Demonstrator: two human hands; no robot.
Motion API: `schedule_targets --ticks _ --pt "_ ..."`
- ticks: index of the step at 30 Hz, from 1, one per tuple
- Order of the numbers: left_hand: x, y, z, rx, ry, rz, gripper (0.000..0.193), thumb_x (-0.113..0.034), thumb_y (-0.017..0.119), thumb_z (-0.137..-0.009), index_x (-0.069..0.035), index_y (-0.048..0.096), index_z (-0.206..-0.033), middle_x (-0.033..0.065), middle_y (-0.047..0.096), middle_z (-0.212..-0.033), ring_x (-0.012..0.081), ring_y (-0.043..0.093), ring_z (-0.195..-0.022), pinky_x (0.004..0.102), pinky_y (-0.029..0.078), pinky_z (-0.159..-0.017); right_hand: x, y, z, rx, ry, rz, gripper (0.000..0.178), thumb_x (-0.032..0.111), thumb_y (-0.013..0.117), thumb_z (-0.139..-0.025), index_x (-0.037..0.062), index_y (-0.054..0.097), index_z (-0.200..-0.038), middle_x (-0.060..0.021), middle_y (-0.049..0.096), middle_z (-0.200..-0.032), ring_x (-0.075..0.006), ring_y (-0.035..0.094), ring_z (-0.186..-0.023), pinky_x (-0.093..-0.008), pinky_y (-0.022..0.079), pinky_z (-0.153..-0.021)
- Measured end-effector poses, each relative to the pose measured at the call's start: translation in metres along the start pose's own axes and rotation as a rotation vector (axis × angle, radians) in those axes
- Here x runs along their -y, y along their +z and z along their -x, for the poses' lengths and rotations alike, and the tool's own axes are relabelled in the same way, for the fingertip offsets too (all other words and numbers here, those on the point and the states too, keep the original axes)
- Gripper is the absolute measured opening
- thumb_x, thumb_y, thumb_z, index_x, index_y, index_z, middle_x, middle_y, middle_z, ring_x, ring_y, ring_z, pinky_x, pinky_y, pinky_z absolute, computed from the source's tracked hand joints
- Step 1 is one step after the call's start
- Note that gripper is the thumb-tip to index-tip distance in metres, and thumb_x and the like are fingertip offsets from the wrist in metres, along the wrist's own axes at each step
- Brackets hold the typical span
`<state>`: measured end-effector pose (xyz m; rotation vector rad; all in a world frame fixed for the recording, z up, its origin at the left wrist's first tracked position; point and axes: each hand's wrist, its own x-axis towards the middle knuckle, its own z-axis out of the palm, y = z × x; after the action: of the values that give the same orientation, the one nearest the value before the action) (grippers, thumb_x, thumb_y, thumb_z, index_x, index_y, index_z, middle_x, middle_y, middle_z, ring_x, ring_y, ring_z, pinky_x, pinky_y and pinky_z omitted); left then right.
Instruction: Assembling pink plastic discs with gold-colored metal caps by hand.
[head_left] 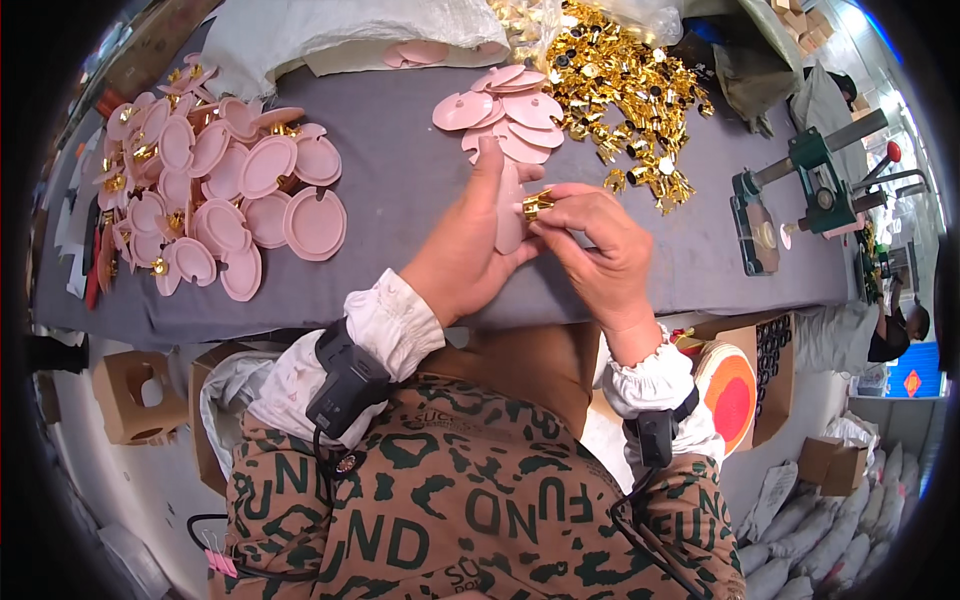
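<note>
The left hand (462, 250) fingers hold a pink disc (508, 215) upright. The right hand (597, 250) fingers pinch a gold cap (537, 204) against it. A loose pinch could drop the tiny cap onto the desk (400, 180).

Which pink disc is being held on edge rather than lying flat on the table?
The pink disc gripped in the left hand, standing on edge; every other disc lies in the heaps on the grey table.
</note>
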<state>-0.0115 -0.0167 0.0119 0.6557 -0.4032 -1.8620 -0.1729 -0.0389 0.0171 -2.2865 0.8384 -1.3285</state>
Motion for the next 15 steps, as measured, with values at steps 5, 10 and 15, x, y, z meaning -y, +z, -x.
schedule_targets --ticks 5,10,15 --pt "0.011 0.007 0.006 -0.048 0.079 -0.103 0.067 -0.067 0.032 -0.096 -0.009 0.051 -0.124 0.0044 0.057 -0.111 0.0136 0.055 -0.104 0.0325 0.044 -0.094 0.005 0.003 0.0 0.011 -0.272 0.203 0.022 -0.003 0.077 -0.067 0.0046 0.069 -0.086 -0.0074 0.069 -0.087 -0.0277 0.067 -0.087 -0.034 0.054 -0.073" --pt "0.01 0.003 0.013 -0.007 0.133 -0.132 0.074 -0.068 0.029 -0.096 -0.006 0.046 -0.132 0.0071 0.056 -0.115 0.0156 0.053 -0.107 0.032 0.04 -0.098 0.016 0.012 0.002 -0.041 -0.225 0.152 0.02 -0.004 0.076 -0.067 0.0038 0.07 -0.085 -0.0083 0.069 -0.084 -0.0279 0.066 -0.083 -0.0335 0.054 -0.072" --pt "-0.009 -0.016 0.022 0.054 0.632 -0.834 0.068 -0.059 0.033 -0.1 -0.003 0.04 -0.138 0.0118 0.048 -0.126 0.0199 0.049 -0.113 0.0348 0.039 -0.1 0.032 0.034 -0.006 -0.108 0.07 -0.134 0.015 -0.007 0.075 -0.072 0.0024 0.071 -0.083 -0.007 0.07 -0.082 -0.0197 0.066 -0.08 -0.0282 0.052 -0.069"
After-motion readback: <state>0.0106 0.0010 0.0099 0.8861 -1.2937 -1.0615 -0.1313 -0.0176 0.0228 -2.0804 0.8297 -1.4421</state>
